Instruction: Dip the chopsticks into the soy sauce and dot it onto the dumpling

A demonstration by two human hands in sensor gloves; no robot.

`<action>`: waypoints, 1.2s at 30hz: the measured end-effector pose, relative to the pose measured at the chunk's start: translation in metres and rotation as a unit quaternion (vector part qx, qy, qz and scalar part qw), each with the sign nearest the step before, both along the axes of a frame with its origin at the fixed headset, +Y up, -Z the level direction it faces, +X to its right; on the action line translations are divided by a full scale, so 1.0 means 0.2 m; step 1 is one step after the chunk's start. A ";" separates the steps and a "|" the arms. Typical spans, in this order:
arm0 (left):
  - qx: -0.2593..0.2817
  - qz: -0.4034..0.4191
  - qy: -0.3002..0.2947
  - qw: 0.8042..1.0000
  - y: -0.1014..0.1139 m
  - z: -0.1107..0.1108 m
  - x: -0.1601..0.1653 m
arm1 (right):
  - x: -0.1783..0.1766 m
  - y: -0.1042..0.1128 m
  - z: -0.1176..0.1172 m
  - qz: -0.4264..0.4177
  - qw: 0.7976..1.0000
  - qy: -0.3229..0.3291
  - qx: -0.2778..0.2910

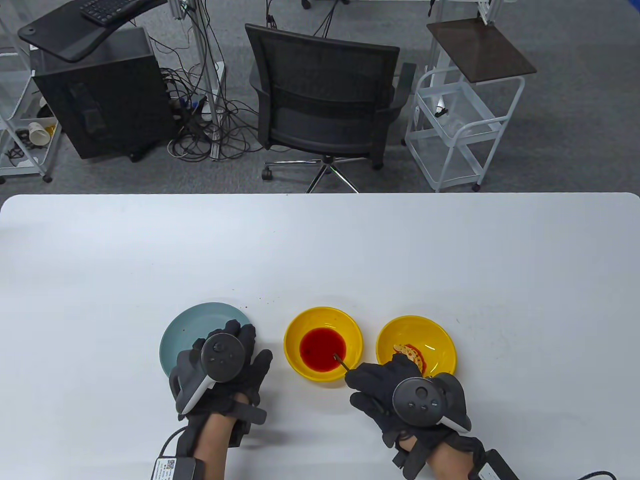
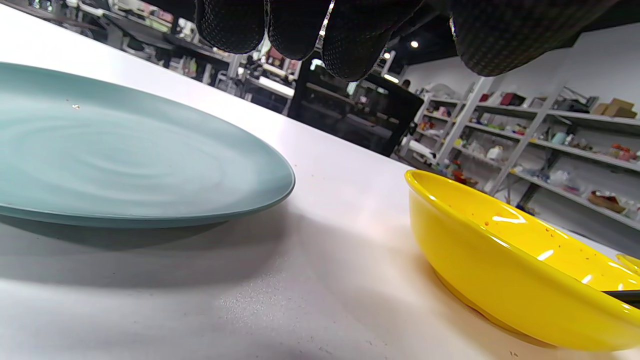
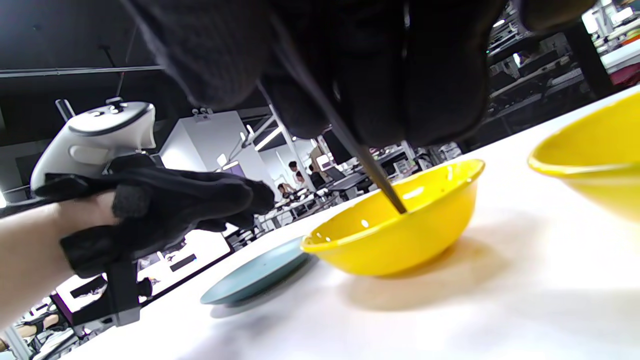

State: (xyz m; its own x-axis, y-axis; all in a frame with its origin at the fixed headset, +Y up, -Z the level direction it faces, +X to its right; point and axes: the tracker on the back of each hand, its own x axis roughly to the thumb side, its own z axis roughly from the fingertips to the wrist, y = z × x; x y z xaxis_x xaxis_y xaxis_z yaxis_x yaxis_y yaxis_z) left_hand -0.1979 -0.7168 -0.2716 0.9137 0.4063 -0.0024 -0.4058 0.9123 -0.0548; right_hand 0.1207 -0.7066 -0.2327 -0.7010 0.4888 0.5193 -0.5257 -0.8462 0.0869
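Note:
A yellow bowl (image 1: 323, 343) holds red soy sauce (image 1: 322, 349) in the middle of the table's near side; it shows in the left wrist view (image 2: 505, 270) and in the right wrist view (image 3: 395, 225). My right hand (image 1: 400, 395) grips dark chopsticks (image 1: 341, 361), whose tips reach into the sauce; they also show in the right wrist view (image 3: 372, 172). A second yellow bowl (image 1: 416, 345) to the right holds a sauce-dotted dumpling (image 1: 411, 353). My left hand (image 1: 220, 370) hovers flat and empty over the near edge of a blue-green plate (image 1: 200, 330).
The white table (image 1: 320, 250) stretches far beyond the dishes. A few small sauce specks lie on it behind the plate. An office chair (image 1: 325, 100), a white cart (image 1: 460, 130) and a black cabinet (image 1: 100, 90) stand on the floor past the far edge.

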 end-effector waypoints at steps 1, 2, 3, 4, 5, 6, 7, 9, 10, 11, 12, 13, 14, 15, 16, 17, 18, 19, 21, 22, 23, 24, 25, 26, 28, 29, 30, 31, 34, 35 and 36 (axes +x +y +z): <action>0.001 0.000 0.000 1.000 0.00 0.00 0.00 | 0.00 0.00 0.00 0.000 1.000 -0.001 0.000; 0.001 0.000 0.000 1.000 0.00 0.00 0.00 | 0.00 0.00 0.00 0.000 1.000 -0.001 0.000; 0.002 0.001 -0.001 1.000 0.00 0.00 0.00 | 0.00 0.00 0.00 0.000 1.000 -0.001 0.001; 0.003 0.002 -0.001 1.000 0.00 0.00 0.00 | 0.00 0.00 0.00 0.000 1.000 -0.002 0.001; 0.004 0.002 -0.001 1.000 0.00 0.00 0.00 | 0.01 0.00 0.00 -0.001 1.000 -0.002 0.001; 0.004 0.002 -0.001 1.000 0.00 0.00 0.00 | 0.01 0.00 0.00 -0.002 1.000 -0.003 0.000; 0.004 0.001 -0.001 1.000 0.00 0.00 0.00 | 0.01 0.00 0.00 -0.002 1.000 -0.003 -0.001; 0.005 0.002 -0.001 1.000 0.00 0.00 0.00 | 0.02 0.00 -0.01 -0.004 1.000 -0.005 -0.002; 0.004 0.003 -0.001 1.000 0.00 0.00 0.00 | 0.02 0.00 -0.01 -0.005 1.000 -0.007 -0.002; 0.004 0.003 -0.001 1.000 0.00 0.00 0.00 | 0.03 0.00 -0.01 -0.006 1.000 -0.007 -0.003; 0.005 0.002 -0.001 1.000 0.00 0.00 0.00 | 0.03 0.00 -0.01 -0.007 1.000 -0.008 -0.003; 0.005 0.002 -0.001 1.000 0.00 0.00 0.00 | 0.03 0.00 -0.01 -0.008 1.000 -0.008 -0.003; 0.004 0.003 -0.001 1.000 0.00 0.00 0.00 | 0.03 0.00 -0.01 -0.008 1.000 -0.008 -0.003; 0.004 0.004 -0.002 1.000 0.00 0.00 0.00 | 0.03 0.01 -0.01 -0.010 1.000 -0.007 0.000; 0.005 0.004 -0.002 1.000 0.00 0.00 0.00 | 0.03 0.01 -0.01 -0.016 1.000 -0.003 0.005; 0.004 0.003 -0.002 1.000 0.00 0.00 0.00 | 0.03 0.01 -0.01 -0.021 1.000 -0.001 0.006; 0.005 0.005 -0.002 1.000 0.00 0.00 0.00 | 0.03 0.02 -0.01 -0.026 1.000 -0.001 0.006; 0.005 0.007 -0.002 1.000 0.00 0.00 0.00 | 0.04 0.02 -0.01 -0.025 1.000 -0.001 0.006; 0.006 0.006 -0.002 1.000 0.00 0.00 0.00 | 0.04 0.03 0.00 -0.029 1.000 -0.003 0.012; 0.005 0.006 -0.002 1.000 0.00 0.00 0.00 | 0.05 0.03 0.00 -0.036 0.999 -0.002 0.013; 0.005 0.007 -0.002 1.000 0.00 0.00 0.00 | 0.05 0.04 0.00 -0.041 0.999 -0.003 0.013; 0.005 0.009 -0.002 1.000 0.00 0.00 0.00 | 0.06 0.04 0.00 -0.045 0.999 -0.003 0.014; 0.004 0.009 -0.002 1.000 0.00 0.00 0.00 | 0.07 0.05 0.00 -0.052 0.998 -0.005 0.017; 0.005 0.009 -0.002 1.000 0.00 0.00 0.00 | 0.08 0.06 0.00 -0.059 0.998 -0.007 0.018; 0.003 0.010 -0.004 1.000 0.00 0.00 0.00 | 0.11 0.08 0.00 -0.073 0.997 -0.021 0.027; 0.002 0.018 -0.008 1.000 0.00 0.00 0.00 | 0.12 0.09 0.00 -0.076 0.996 -0.030 0.038; 0.002 0.024 -0.009 1.000 0.00 0.00 0.00 | 0.13 0.10 0.00 -0.079 0.995 -0.036 0.043; 0.004 0.025 -0.007 1.000 0.00 0.00 0.00 | 0.15 0.11 0.00 -0.085 0.995 -0.043 0.044; 0.003 0.007 -0.007 1.000 -0.01 0.00 0.00 | 0.17 0.12 0.00 -0.095 0.993 -0.053 0.049; 0.005 0.006 -0.006 1.000 -0.01 0.00 0.00 | 0.18 0.12 0.00 -0.096 0.993 -0.056 0.048; 0.006 0.006 -0.006 1.000 -0.01 0.00 0.00 | 0.18 0.12 0.00 -0.097 0.992 -0.057 0.048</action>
